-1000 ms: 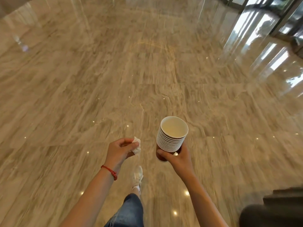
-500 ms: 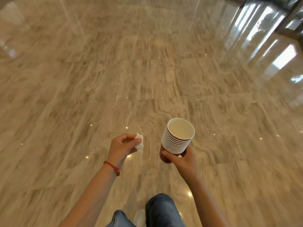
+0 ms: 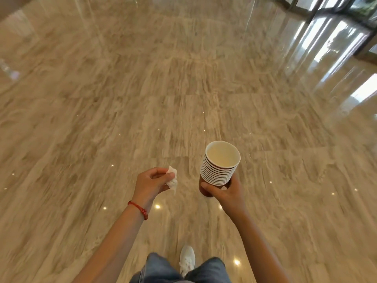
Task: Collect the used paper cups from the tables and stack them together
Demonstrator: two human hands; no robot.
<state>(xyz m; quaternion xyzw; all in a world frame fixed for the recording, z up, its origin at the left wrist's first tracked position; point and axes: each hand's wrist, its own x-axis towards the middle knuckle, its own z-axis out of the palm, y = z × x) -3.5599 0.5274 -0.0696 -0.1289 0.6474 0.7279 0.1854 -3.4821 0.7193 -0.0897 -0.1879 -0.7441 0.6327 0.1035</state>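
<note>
A stack of several nested paper cups (image 3: 220, 164), white inside with brown outer walls, stands upright in my right hand (image 3: 226, 193), whose thumb and fingers curl round the bottom cup. The top cup looks empty. To the left, at about the same height, my left hand (image 3: 151, 184) pinches a crumpled white tissue (image 3: 172, 179) between thumb and fingers. A red cord bracelet sits on the left wrist. No table is in view.
A glossy beige marble floor (image 3: 183, 88) stretches ahead, with ceiling-light reflections. Glass doors or windows (image 3: 334, 33) stand at the far right. My jeans and one white shoe (image 3: 186, 260) show at the bottom edge.
I have walked forward across the floor; the dark furniture at the lower right a second ago is gone from view. Both hands keep their holds on the tissue and the cup stack.
</note>
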